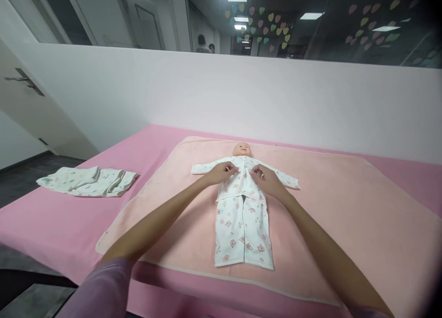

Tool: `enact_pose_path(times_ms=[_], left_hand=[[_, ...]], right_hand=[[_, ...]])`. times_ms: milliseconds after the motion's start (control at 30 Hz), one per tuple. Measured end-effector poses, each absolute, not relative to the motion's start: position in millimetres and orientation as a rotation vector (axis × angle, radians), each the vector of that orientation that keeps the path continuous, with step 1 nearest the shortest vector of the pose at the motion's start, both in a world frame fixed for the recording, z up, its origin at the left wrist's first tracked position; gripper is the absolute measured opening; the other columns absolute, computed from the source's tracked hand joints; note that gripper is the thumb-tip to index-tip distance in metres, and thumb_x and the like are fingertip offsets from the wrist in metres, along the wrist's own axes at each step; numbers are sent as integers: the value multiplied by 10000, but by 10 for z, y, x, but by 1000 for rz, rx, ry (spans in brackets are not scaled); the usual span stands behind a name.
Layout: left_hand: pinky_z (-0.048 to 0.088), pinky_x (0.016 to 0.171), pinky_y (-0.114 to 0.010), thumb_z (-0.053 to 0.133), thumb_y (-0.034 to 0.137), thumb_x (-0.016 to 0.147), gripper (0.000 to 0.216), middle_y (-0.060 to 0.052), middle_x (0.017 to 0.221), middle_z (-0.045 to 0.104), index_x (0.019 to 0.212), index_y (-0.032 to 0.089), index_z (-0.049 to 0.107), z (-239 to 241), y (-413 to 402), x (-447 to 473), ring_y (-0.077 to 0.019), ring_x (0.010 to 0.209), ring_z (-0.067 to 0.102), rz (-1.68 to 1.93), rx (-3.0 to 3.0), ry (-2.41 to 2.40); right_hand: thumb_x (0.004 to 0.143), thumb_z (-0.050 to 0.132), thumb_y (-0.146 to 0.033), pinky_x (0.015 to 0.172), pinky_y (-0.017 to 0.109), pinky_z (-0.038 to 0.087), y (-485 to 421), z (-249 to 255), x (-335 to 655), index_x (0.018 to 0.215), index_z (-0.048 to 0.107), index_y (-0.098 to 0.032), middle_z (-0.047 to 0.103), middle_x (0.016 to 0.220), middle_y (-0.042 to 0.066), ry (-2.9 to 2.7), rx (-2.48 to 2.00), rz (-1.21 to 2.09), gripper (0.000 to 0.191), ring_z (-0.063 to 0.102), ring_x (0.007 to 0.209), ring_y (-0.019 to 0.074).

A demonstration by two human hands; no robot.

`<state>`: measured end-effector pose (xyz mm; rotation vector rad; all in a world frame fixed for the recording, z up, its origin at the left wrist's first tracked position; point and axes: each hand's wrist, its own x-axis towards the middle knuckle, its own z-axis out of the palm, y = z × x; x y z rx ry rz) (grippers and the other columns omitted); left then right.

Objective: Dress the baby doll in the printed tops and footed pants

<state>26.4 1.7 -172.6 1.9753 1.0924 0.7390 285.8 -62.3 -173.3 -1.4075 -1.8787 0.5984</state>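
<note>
A baby doll [242,148] lies on its back, its head toward the wall. It wears a white long-sleeved baby top [243,187] with small pink prints, both sleeves stretched out sideways. Matching white trousers [229,233] lie straight below, the top's hem overlapping their waist. At the left side of the chest, my left hand [223,172] is closed, thumb and fingers pinched on the top's fabric. Opposite it, my right hand [268,180] has curled fingers closed on the top near its front opening. My fingers partly cover the chest.
A peach blanket [331,216] lies under the doll on a pink-covered table [138,145]. Folded white patterned cloths [88,181] rest at the table's left. Behind the table stands a white wall [241,95] with a window above; a door [34,97] is at the left.
</note>
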Motion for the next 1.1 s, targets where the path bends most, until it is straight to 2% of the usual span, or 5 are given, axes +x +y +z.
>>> enact_pose_path(times_ms=[100, 167, 467, 800, 1100], left_hand=[[378, 583, -287, 749, 607, 853, 438, -9, 659, 591, 793, 176, 698, -1740, -43, 522, -152, 610, 536, 733, 1891, 1106], [327, 554, -281, 775, 564, 834, 411, 14, 598, 512, 749, 170, 694, -1760, -27, 544, -131, 564, 475, 739, 1861, 1094], [330, 487, -260, 790, 544, 848, 400, 33, 628, 517, 996, 173, 771, -1863, 85, 386, -100, 485, 443, 606, 1635, 959], [309, 586, -246, 810, 551, 842, 393, 39, 722, 426, 926, 170, 758, -1900, 39, 441, -98, 649, 390, 711, 1712, 964], [420, 627, -271, 767, 552, 833, 389, -29, 835, 654, 930, 178, 725, -1711, 135, 461, -155, 714, 559, 709, 1808, 1069]], right_hand=[[1004, 565, -514, 769, 340, 435, -473, -1787, 2706, 939, 720, -235, 711, 933, 29, -1854, -1398, 706, 326, 598, 834, 206], [1003, 550, -495, 786, 338, 442, -405, -1854, 2695, 919, 727, -237, 704, 949, 27, -1847, -1369, 724, 323, 602, 857, 206], [966, 620, -404, 796, 349, 443, -387, -2022, 2620, 862, 661, -237, 582, 882, 12, -1756, -1280, 613, 201, 547, 819, 194], [1017, 623, -458, 832, 361, 440, -384, -2059, 2646, 942, 658, -243, 592, 924, 24, -1817, -1207, 558, 230, 553, 860, 207], [959, 646, -595, 715, 313, 457, -260, -1905, 2752, 1036, 647, -247, 648, 917, 6, -1740, -1366, 673, 356, 518, 743, 171]])
